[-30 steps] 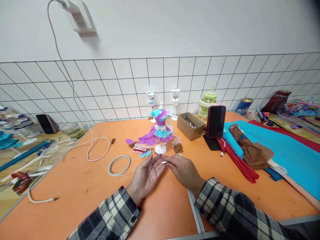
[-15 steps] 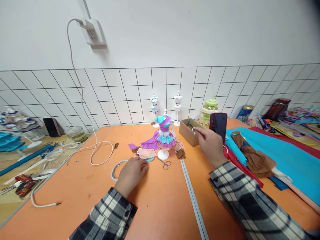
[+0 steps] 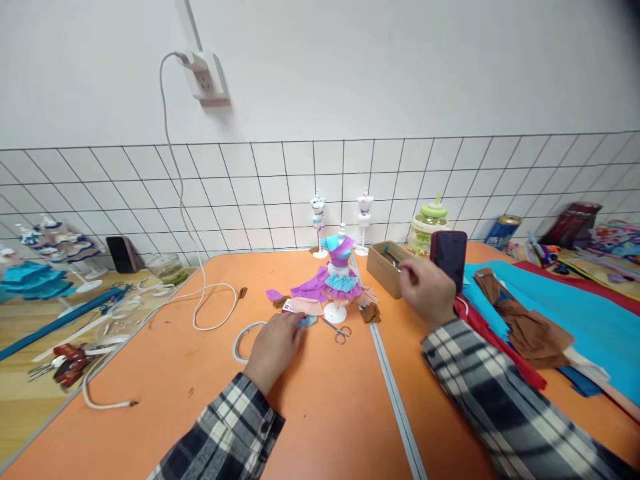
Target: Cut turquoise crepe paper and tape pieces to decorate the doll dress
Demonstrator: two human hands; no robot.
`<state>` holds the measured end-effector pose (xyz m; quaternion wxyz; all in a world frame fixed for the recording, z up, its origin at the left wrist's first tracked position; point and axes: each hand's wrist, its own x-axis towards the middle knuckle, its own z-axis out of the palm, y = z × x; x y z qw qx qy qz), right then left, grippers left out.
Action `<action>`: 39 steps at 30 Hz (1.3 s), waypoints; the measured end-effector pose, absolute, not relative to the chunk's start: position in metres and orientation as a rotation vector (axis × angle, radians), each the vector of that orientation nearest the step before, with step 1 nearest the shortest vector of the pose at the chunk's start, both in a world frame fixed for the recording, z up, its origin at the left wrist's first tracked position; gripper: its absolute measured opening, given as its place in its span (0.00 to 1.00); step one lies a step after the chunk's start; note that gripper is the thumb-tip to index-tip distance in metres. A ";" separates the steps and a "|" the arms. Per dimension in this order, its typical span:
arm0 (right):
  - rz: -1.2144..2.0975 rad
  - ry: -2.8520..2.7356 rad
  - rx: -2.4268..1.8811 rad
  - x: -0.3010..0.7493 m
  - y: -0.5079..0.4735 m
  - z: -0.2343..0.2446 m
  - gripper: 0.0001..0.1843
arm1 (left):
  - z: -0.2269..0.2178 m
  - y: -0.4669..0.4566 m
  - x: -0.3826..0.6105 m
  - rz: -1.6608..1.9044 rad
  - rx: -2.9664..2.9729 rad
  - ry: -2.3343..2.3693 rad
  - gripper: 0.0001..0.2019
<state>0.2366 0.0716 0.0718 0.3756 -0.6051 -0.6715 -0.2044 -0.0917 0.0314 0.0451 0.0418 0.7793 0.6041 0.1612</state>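
My left hand [image 3: 275, 343] rests palm down on the orange table, its fingers loosely stretched out at the edge of a pink scrap [image 3: 307, 306] and a light blue scrap [image 3: 307, 321]. Beside its wrist lies a roll of white tape [image 3: 239, 343]. A miniature dress form [image 3: 341, 280] in a purple and blue ruffled dress stands ahead, with small scissors [image 3: 341, 335] at its base. My right hand [image 3: 425, 290], slightly blurred, is raised at the right side of a small cardboard box [image 3: 384, 270]. Its fingers are pinched together; what they hold is too small to make out.
Two more dress forms [image 3: 319, 220] stand by the wall. A phone [image 3: 449, 257] is upright behind my right hand, near a green-lidded jar [image 3: 429, 230]. Blue sheets [image 3: 565, 300] and brown fabric [image 3: 530, 327] lie right. A white cable [image 3: 200, 293] crosses the left side.
The whole view has shifted slightly, so things sit further right. My right hand has drawn a little away from the box opening. The left hand stays by the scraps.
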 end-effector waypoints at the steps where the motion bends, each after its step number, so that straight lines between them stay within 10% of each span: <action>1: -0.517 -1.810 -1.337 0.226 0.057 0.064 0.15 | 0.048 0.038 -0.096 0.527 2.357 1.876 0.14; 11: 0.000 -2.479 -1.400 0.061 0.043 0.035 0.27 | 0.024 0.114 -0.123 0.635 2.257 1.597 0.38; 39: -0.051 -2.679 -1.372 0.074 0.038 0.033 0.12 | 0.028 0.096 -0.138 0.584 2.446 1.737 0.16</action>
